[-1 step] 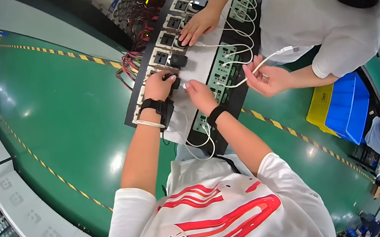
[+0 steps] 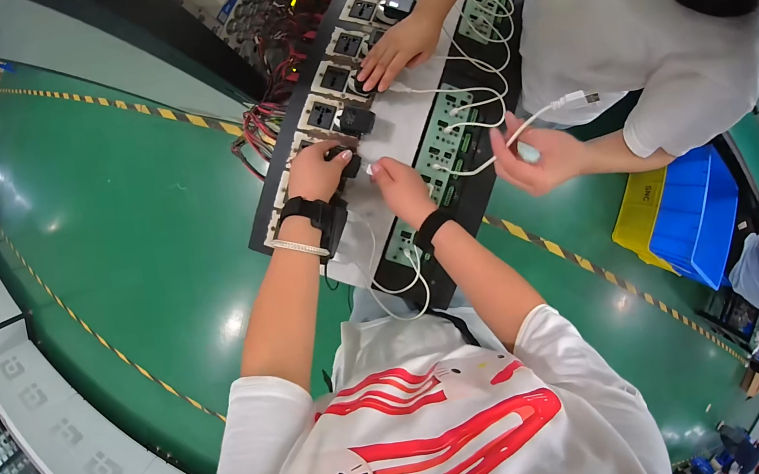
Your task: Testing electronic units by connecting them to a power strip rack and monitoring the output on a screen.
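Observation:
My left hand [image 2: 317, 173] grips a black power adapter [image 2: 347, 163] at the near end of a row of sockets [image 2: 322, 117]. To its right, my right hand [image 2: 402, 190] pinches a small white cable plug [image 2: 372, 169], mostly hidden by the fingers. A narrow gap parts the plug from the adapter. Below my right hand, a white cable [image 2: 425, 282] loops out from a green circuit board [image 2: 434, 151]. Another black adapter [image 2: 354, 121] sits just beyond my left hand.
A co-worker's hand [image 2: 402, 48] rests on an adapter farther up the row; the other hand [image 2: 543, 157] is by a white cable with a plug [image 2: 579, 99]. Red wires [image 2: 261, 128] hang behind the sockets. Blue and yellow bins [image 2: 690, 213] stand at right.
The co-worker's near hand has shifted slightly to the right and its fingers have loosened; the cable plug by it has moved a little right. My hands have not visibly moved.

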A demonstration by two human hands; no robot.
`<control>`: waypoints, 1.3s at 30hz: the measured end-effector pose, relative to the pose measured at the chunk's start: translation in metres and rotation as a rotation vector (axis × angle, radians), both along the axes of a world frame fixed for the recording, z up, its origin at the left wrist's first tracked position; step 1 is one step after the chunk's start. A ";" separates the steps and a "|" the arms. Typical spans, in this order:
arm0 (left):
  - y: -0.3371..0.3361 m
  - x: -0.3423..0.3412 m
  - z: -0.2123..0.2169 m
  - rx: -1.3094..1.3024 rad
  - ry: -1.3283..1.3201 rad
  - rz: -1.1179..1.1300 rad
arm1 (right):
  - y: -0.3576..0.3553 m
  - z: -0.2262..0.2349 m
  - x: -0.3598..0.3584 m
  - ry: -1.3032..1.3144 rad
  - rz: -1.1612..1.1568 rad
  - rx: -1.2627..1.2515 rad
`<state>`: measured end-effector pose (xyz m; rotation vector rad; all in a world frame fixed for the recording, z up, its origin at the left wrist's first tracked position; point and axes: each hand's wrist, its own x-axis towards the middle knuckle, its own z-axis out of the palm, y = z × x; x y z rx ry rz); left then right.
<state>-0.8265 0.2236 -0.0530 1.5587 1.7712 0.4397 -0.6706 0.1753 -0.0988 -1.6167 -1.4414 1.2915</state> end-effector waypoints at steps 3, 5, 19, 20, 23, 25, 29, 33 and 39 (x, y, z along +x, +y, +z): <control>0.001 -0.001 -0.003 -0.039 -0.050 0.020 | 0.001 -0.001 0.003 0.014 -0.011 0.018; 0.000 -0.001 -0.003 0.008 0.005 0.011 | 0.001 0.001 0.005 0.059 0.030 0.035; -0.003 0.003 0.010 0.041 0.047 -0.034 | 0.015 -0.010 -0.016 -0.256 0.039 0.017; -0.004 0.003 0.010 0.026 0.064 -0.054 | 0.016 -0.011 -0.017 -0.244 0.063 0.032; -0.003 0.000 0.010 0.057 0.086 -0.154 | 0.017 -0.006 -0.014 -0.273 0.190 0.036; -0.003 -0.002 0.006 0.094 0.092 -0.188 | 0.014 0.005 -0.006 -0.245 0.197 0.111; -0.008 -0.005 -0.008 0.170 0.107 -0.184 | -0.028 0.027 0.028 -0.207 -0.094 0.618; -0.025 -0.012 -0.012 0.504 -0.067 -0.167 | -0.144 -0.001 0.121 -0.102 -0.211 0.458; -0.048 -0.003 0.102 0.645 -0.377 0.173 | -0.427 -0.113 0.278 -0.802 -0.503 -1.010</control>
